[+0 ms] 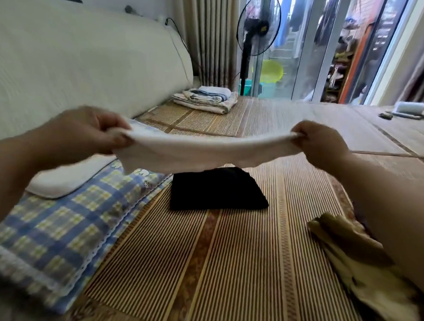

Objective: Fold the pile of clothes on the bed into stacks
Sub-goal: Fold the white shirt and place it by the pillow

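Observation:
A white garment [205, 152] hangs stretched flat in the air between my two hands, above the bed. My left hand [86, 132] pinches its left end and my right hand [320, 142] pinches its right end. Directly below it lies a folded black garment [215, 192] on the striped bamboo mat [211, 258]. An olive and cream piece of clothing [353, 253] lies loose on the mat at the lower right, beside my right forearm.
A blue checked blanket [57, 229] with a small white pillow [67, 177] covers the left side. A stack of folded bedding [207, 99] sits at the far end by the cream headboard [78, 61]. A standing fan [256, 33] and glass doors are beyond.

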The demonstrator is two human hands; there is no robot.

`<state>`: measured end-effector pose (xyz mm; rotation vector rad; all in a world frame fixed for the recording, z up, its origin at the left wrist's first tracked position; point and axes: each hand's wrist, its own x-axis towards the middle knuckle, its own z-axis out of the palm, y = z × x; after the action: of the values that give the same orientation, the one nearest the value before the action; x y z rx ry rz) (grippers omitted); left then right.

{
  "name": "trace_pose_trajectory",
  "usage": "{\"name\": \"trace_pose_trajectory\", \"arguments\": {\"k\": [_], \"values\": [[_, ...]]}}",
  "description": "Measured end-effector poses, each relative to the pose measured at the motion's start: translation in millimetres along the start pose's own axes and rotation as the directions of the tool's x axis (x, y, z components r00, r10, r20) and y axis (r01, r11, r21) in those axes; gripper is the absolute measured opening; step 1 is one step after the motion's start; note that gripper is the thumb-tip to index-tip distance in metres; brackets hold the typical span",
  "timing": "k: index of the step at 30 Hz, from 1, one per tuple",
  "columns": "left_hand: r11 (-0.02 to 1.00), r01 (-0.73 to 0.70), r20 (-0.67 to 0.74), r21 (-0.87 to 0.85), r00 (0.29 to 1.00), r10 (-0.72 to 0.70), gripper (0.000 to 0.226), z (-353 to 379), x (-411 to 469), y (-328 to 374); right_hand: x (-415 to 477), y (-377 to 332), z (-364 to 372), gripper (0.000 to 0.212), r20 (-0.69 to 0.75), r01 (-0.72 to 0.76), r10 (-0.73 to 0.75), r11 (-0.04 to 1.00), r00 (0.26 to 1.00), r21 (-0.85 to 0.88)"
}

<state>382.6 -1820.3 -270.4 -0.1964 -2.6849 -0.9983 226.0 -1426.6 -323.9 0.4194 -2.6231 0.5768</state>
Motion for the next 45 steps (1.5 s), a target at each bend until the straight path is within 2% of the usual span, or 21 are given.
{"name": "trace_pose_trajectory", "arguments": {"k": [2, 4, 7, 9, 11, 12, 14, 16, 18, 19, 21, 24, 26, 28, 29, 33, 36, 40, 41, 44, 45], "values": [[0.977, -0.044, 0.179, 0.21, 0.984, 0.006, 0.018, 28.7, -27.5, 1.1, -24.8, 12.6, 21.0, 0.023, 0.108, -0.05, 0.052, 0.999, 0.993, -0.021], [0.954, -0.052, 0.37, 0.295, 0.927, -0.063, 0.014, 72.1, -54.9, -7.8, -59.9, 29.2, 49.3, 0.023, 0.228, -0.097, 0.122, 0.988, 0.966, -0.117], [0.907, -0.179, 0.535, 0.381, 0.843, -0.059, 0.019, 144.5, -101.0, -25.0, -125.3, 58.0, 95.4, 0.015, 0.446, -0.159, 0.262, 0.954, 0.856, -0.256], [0.886, -0.214, 0.592, 0.412, 0.802, -0.081, 0.027, 182.4, -129.0, -29.6, -159.9, 68.5, 111.7, 0.023, 0.525, -0.214, 0.357, 0.925, 0.773, -0.314], [0.891, -0.196, 0.567, 0.409, 0.82, -0.079, 0.028, 200.8, -146.5, -31.0, -176.4, 61.8, 115.6, 0.033, 0.495, -0.26, 0.398, 0.909, 0.772, -0.324], [0.902, -0.167, 0.536, 0.399, 0.841, -0.081, 0.027, 202.9, -151.3, -31.9, -181.0, 50.4, 115.0, 0.036, 0.446, -0.238, 0.364, 0.919, 0.818, -0.314], [0.924, -0.119, 0.488, 0.364, 0.869, -0.08, 0.026, 202.5, -155.2, -35.3, -189.9, 15.7, 110.1, 0.043, 0.416, -0.138, 0.183, 0.981, 0.891, -0.138], [0.941, -0.091, 0.473, 0.327, 0.877, -0.08, 0.025, 199.5, -154.6, -38.5, -207.0, -31.3, 99.9, 0.054, 0.538, -0.087, -0.038, 0.975, 0.842, 0.206], [0.957, -0.047, 0.464, 0.285, 0.881, -0.095, 0.022, 197.2, -152.0, -38.5, -227.3, -79.9, 103.5, 0.073, 0.683, 0.038, -0.232, 0.957, 0.693, 0.287], [0.967, -0.015, 0.453, 0.254, 0.885, -0.105, 0.019, 196.2, -150.7, -37.2, -236.6, -99.2, 110.7, 0.076, 0.699, 0.127, -0.291, 0.952, 0.654, 0.278], [0.982, 0.031, 0.405, 0.185, 0.908, -0.105, 0.009, 195.7, -149.0, -34.3, -249.0, -126.8, 125.3, 0.054, 0.595, 0.207, -0.345, 0.935, 0.726, 0.289], [0.992, 0.021, 0.335, 0.126, 0.94, -0.062, 0.017, 194.4, -149.1, -31.1, -252.8, -136.4, 127.0, 0.027, 0.528, 0.083, -0.259, 0.939, 0.809, 0.333], [0.992, 0.054, 0.414, 0.113, 0.905, -0.096, 0.053, 194.4, -150.2, -32.6, -252.7, -129.4, 115.7, 0.029, 0.558, -0.06, -0.219, 0.897, 0.8, 0.438], [0.96, 0.012, 0.518, 0.278, 0.84, -0.16, 0.086, 198.3, -149.1, -37.7, -254.8, -117.5, 102.6, 0.03, 0.567, -0.174, -0.178, 0.842, 0.804, 0.511], [0.923, -0.05, 0.543, 0.382, 0.82, -0.18, 0.091, 201.9, -148.0, -40.7, -257.1, -109.7, 96.7, 0.03, 0.582, -0.224, -0.151, 0.823, 0.799, 0.522], [0.848, -0.189, 0.587, 0.495, 0.793, -0.165, 0.078, 215.5, -142.9, -47.7, -277.0, -74.9, 70.0, 0.053, 0.643, -0.345, -0.101, 0.776, 0.759, 0.529], [0.807, -0.306, 0.634, 0.505, 0.766, -0.107, 0.07, 224.7, -142.9, -42.8, -293.9, -47.0, 52.5, 0.051, 0.686, -0.45, -0.052, 0.719, 0.725, 0.53], [0.735, -0.406, 0.593, 0.544, 0.805, 0.006, 0.056, 230.8, -142.2, -35.0, -312.2, -21.5, 38.6, 0.079, 0.679, -0.518, -0.01, 0.64, 0.734, 0.568], [0.725, -0.407, 0.567, 0.557, 0.823, 0.026, 0.052, 230.5, -142.4, -36.4, -313.7, -19.0, 35.7, 0.073, 0.665, -0.532, 0.008, 0.607, 0.747, 0.59], [0.727, -0.374, 0.483, 0.576, 0.873, 0.066, 0.035, 222.6, -144.6, -44.3, -311.8, -21.7, 26.5, 0.025, 0.636, -0.561, 0.015, 0.488, 0.772, 0.669], [0.74, -0.359, 0.476, 0.569, 0.877, 0.06, 0.032, 217.9, -145.2, -45.3, -311.0, -21.9, 24.6, 0.029, 0.632, -0.559, 0.007, 0.473, 0.775, 0.681]]}}
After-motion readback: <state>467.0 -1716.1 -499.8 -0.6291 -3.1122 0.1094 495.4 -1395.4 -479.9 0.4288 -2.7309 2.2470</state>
